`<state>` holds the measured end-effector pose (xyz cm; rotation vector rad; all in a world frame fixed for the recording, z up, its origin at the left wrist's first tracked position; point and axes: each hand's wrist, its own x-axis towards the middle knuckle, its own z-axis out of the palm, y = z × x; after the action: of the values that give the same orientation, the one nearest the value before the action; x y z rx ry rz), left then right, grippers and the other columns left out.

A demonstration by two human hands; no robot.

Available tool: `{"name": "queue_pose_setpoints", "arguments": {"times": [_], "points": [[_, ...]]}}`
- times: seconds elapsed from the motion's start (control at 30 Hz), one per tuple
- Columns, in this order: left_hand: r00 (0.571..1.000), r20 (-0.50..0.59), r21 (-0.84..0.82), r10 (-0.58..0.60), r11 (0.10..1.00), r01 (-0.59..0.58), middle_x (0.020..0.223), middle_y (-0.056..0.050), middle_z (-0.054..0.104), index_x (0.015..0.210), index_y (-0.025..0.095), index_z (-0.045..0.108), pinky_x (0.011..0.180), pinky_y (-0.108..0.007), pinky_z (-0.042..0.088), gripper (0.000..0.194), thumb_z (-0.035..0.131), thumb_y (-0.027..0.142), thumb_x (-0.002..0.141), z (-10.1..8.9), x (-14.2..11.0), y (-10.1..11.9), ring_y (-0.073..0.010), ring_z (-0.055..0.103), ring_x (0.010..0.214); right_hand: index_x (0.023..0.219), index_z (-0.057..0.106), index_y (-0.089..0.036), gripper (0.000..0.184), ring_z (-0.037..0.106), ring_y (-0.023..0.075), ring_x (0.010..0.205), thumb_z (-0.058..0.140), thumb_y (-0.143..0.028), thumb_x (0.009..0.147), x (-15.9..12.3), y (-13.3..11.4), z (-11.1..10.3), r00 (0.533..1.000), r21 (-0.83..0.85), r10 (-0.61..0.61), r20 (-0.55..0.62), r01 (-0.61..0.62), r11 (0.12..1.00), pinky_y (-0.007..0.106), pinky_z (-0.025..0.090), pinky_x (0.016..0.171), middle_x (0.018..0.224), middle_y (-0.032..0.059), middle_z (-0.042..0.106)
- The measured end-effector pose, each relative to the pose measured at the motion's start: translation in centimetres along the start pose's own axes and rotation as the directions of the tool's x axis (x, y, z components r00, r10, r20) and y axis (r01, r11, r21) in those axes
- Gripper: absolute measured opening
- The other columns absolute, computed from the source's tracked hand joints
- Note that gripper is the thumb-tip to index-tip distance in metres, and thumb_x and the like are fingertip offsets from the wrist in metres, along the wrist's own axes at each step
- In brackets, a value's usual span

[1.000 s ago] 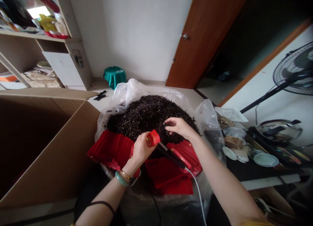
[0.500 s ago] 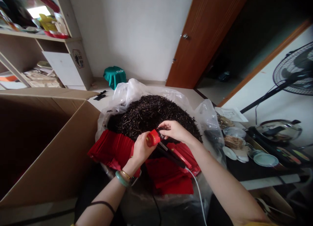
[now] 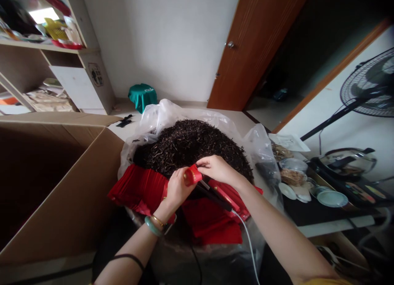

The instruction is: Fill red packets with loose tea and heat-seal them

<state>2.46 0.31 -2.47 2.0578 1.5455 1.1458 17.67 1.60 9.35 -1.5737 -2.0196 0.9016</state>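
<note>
The left hand (image 3: 178, 187) grasps a red packet (image 3: 193, 175); the right hand (image 3: 218, 170) is at its mouth, grip unclear, near dark leaves (image 3: 191, 139).

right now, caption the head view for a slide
Left hand holds a red printed packet, right hand at its edge, near a dark leafy heap in translucent plastic.
</note>
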Motion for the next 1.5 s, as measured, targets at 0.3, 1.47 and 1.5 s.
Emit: {"name": "queue_pose_setpoints", "arguments": {"times": [0.3,1.47,1.5], "points": [[0.999,-0.022,-0.030,-0.030,0.999,0.029,0.107,-0.007,0.069,0.110,0.021,0.057,0.088,-0.040,0.053,0.047,0.076,0.023,0.067,0.0,0.1,0.0,-0.0253,0.065,0.098,0.098,0.073,-0.021,0.026,0.070,0.0177,0.076,0.053,-0.012,0.083,-0.9,-1.1,-0.3,0.997,0.054,-0.074,-0.031,0.075,0.996,0.031,0.056,0.078,0.083,0.0023,0.075],[1.000,0.029,-0.033,-0.009,0.999,0.010,0.103,-0.006,0.068,0.110,0.021,0.057,0.087,-0.037,0.052,0.047,0.076,0.021,0.067,0.1,-0.4,0.5,-0.0235,0.064,0.097,0.072,0.062,-0.020,0.008,0.064,0.0140,0.067,0.058,-0.013,0.073,-0.8,1.2,1.3,0.974,0.106,-0.109,-0.201,0.132,0.986,0.026,0.052,0.068,0.072,-0.0005,0.069],[1.000,0.023,-0.034,-0.004,0.999,0.005,0.103,-0.006,0.068,0.110,0.021,0.057,0.087,-0.038,0.053,0.046,0.076,0.021,0.067,0.1,-0.4,0.4,-0.0238,0.064,0.097,0.073,0.062,-0.020,0.006,0.064,0.0142,0.067,0.058,-0.015,0.074,-0.8,1.3,1.2,0.972,0.137,-0.096,-0.216,0.127,0.982,0.026,0.053,0.067,0.072,-0.0003,0.068]]}}
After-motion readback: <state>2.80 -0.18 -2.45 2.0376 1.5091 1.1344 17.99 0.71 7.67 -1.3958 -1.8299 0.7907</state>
